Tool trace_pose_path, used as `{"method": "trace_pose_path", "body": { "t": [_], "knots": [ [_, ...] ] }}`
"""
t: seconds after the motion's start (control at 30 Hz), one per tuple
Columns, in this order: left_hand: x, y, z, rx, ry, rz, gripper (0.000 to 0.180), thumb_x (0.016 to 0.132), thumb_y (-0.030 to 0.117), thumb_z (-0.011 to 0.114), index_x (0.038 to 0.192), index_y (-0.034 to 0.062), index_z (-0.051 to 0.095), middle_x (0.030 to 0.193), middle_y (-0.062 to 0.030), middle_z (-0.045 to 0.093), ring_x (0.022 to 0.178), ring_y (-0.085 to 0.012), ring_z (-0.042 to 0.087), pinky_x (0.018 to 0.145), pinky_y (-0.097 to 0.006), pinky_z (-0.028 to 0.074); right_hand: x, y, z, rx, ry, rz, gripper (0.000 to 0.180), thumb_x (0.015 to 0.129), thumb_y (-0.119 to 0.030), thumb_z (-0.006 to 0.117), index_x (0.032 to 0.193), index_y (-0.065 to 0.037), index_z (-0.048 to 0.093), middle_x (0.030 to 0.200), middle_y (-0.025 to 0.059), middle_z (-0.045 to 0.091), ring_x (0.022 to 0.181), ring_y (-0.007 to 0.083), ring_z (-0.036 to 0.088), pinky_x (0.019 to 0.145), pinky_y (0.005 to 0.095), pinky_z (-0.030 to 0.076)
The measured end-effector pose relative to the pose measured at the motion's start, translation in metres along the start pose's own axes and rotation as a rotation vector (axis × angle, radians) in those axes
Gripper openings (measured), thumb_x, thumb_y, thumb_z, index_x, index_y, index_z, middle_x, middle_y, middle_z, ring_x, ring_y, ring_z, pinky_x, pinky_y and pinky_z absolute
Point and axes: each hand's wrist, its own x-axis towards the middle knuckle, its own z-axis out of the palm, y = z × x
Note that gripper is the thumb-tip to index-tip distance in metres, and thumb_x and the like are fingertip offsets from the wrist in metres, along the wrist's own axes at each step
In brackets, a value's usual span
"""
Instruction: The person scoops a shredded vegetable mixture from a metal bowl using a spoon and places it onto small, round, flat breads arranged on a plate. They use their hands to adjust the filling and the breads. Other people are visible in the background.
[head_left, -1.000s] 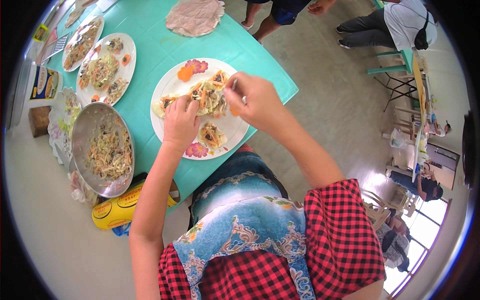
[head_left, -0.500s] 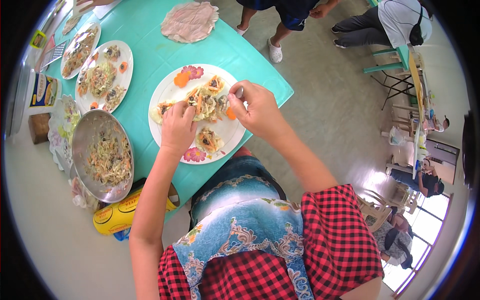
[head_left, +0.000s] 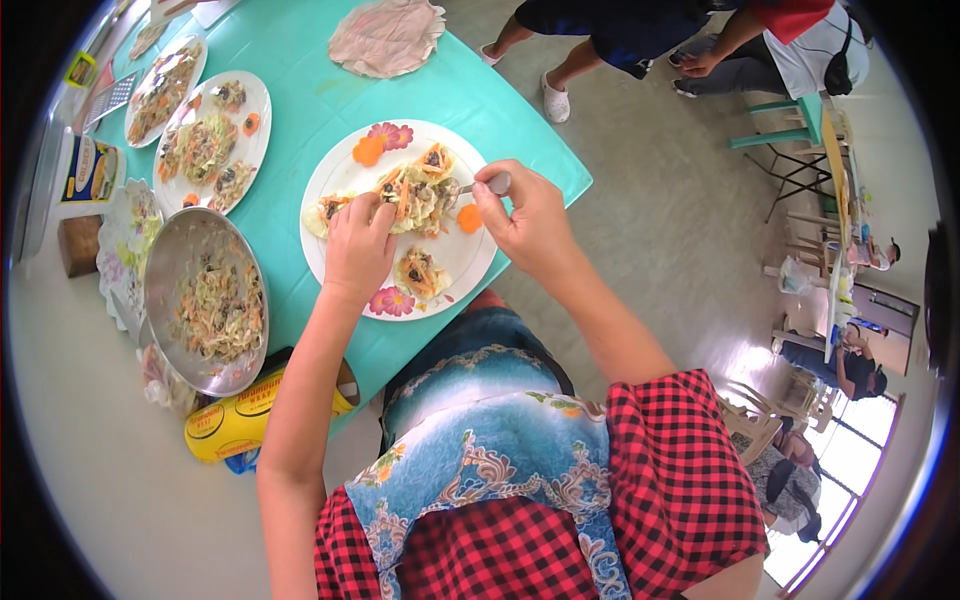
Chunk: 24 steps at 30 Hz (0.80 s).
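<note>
Red-black checked sleeves [head_left: 680,475], blue floral apron [head_left: 500,445]

food [head_left: 425,200] on plate [head_left: 465,255] | bowl [head_left: 198,232] left of plate | cloth [head_left: 388,40] behind plate

I'm seeing a wrinkled pale pink cloth [head_left: 387,38] lying on the teal table [head_left: 500,110], and a grater [head_left: 113,97] resting toward its left side. Beyond, a person in dark shorts [head_left: 600,27] is standing in white clogs [head_left: 557,104], and daylight is glaring through a window [head_left: 847,450].
</note>
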Motion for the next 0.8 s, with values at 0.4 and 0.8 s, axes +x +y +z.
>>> {"method": "trace_pose_path", "body": {
  "t": [0.4, 0.8],
  "knots": [
    [-0.002, -0.003, 0.001, -0.003, -0.007, -0.012, 0.030, 0.067, 0.004, 0.064, 0.095, 0.0083, 0.055, 0.101, -0.0102, 0.051, 0.091, -0.0298, 0.052, 0.080, -0.040, 0.042, -0.014, -0.010, -0.010, -0.004, 0.073, 0.034, 0.010, 0.081, -0.011, 0.059, 0.083, -0.002, 0.055, 0.068, 0.0100, 0.059, 0.060, 0.0205, 0.058, 0.057, 0.0312, 0.046],
    [-0.001, -0.002, -0.004, -0.084, -0.035, -0.036, 0.031, 0.066, -0.002, 0.061, 0.095, 0.0039, 0.056, 0.101, -0.0121, 0.053, 0.093, -0.0313, 0.053, 0.082, -0.039, 0.043, -0.034, -0.003, 0.015, 0.117, 0.067, 0.051, 0.011, 0.081, -0.011, 0.061, 0.085, -0.001, 0.055, 0.071, 0.0108, 0.061, 0.061, 0.0199, 0.062, 0.056, 0.0287, 0.048]
  ]
}}
